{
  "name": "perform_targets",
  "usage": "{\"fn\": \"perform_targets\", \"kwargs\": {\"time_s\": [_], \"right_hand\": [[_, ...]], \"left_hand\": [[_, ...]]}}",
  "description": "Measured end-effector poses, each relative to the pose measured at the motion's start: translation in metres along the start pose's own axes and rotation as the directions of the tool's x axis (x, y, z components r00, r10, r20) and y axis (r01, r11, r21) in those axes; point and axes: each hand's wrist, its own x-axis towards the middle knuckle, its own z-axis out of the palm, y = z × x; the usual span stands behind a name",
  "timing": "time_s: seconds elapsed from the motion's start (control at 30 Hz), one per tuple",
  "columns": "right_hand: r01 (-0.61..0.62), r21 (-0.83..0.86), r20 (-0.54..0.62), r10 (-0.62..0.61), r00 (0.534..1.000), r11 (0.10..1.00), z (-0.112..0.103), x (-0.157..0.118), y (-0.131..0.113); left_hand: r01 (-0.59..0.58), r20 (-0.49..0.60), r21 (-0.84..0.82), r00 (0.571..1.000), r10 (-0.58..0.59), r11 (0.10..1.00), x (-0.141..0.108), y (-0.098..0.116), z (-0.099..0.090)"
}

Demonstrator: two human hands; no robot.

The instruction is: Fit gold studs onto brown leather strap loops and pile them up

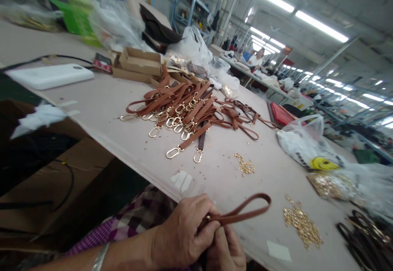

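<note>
The left hand (184,230) holds a brown strap (245,217). Its fingers are closed tight on the strap, and the thumb presses on it. The strap makes a long loop that sticks out past the hand, over the near edge of the worktop (270,172). The right hand (226,249) is just under the loop, touching the left thumb. Its fingers are bunched close together, but I cannot tell what they hold, because that part is hidden. A silver bracelet (100,258) is on the left arm. Under that arm is some checked purple cloth (147,209).

Farther back on the worktop lies a big messy pile of brown straps (199,109). Lots of them have shiny gold clips. A small heap of gold bits (245,166) lies between the pile and the hands. A bigger heap of gold bits (302,224) is to the right of the loop. Some dark straps (365,238) sit at the right edge. A plastic bag (307,144) with a yellow smiley is near the right side. Behind the pile are small cardboard boxes (141,61), and a flat white thing (55,75) lies on the left.
</note>
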Motion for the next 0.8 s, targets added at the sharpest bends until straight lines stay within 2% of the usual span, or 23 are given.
{"fn": "perform_targets", "kwargs": {"time_s": [0.07, 0.17, 0.3, 0.4, 0.47, 0.6, 0.67, 0.73, 0.8], "right_hand": [[0.001, 0.054, 0.032, -0.003, 0.999, 0.999, 0.000, 0.000, -0.007], [0.035, 0.041, 0.088, -0.039, 0.995, 0.999, -0.006, 0.003, -0.014], [0.084, 0.001, 0.053, -0.084, 0.995, 0.996, -0.013, 0.006, -0.018], [0.125, -0.103, 0.047, -0.121, 0.992, 0.987, -0.012, 0.005, -0.021], [0.190, -0.180, 0.038, -0.186, 0.982, 0.965, -0.010, 0.002, -0.025], [0.326, -0.339, 0.028, -0.337, 0.941, 0.882, -0.006, -0.007, -0.034], [0.358, -0.386, 0.060, -0.364, 0.929, 0.850, -0.005, -0.011, -0.036], [0.362, -0.329, 0.115, -0.344, 0.932, 0.872, -0.004, -0.013, -0.034], [0.320, -0.192, 0.167, -0.290, 0.942, 0.928, -0.004, -0.015, -0.029]], "left_hand": [[-0.041, 0.011, -0.032, 0.999, 0.042, 0.999, 0.001, 0.002, -0.001], [-0.065, 0.058, -0.057, 0.996, 0.068, 0.996, 0.000, 0.004, -0.002], [-0.060, 0.080, -0.074, 0.995, 0.066, 0.995, -0.001, 0.001, -0.002], [-0.047, 0.110, -0.093, 0.992, 0.057, 0.995, 0.000, -0.002, -0.004], [-0.020, 0.125, -0.108, 0.992, 0.034, 0.994, 0.001, -0.003, -0.006], [0.050, 0.136, -0.177, 0.990, -0.026, 0.983, 0.002, 0.002, -0.012], [0.064, 0.133, -0.213, 0.990, -0.036, 0.975, 0.002, 0.006, -0.013], [0.048, 0.120, -0.237, 0.993, -0.020, 0.970, 0.001, 0.009, -0.014], [0.000, 0.087, -0.237, 0.996, 0.022, 0.972, 0.000, 0.011, -0.013]]}}
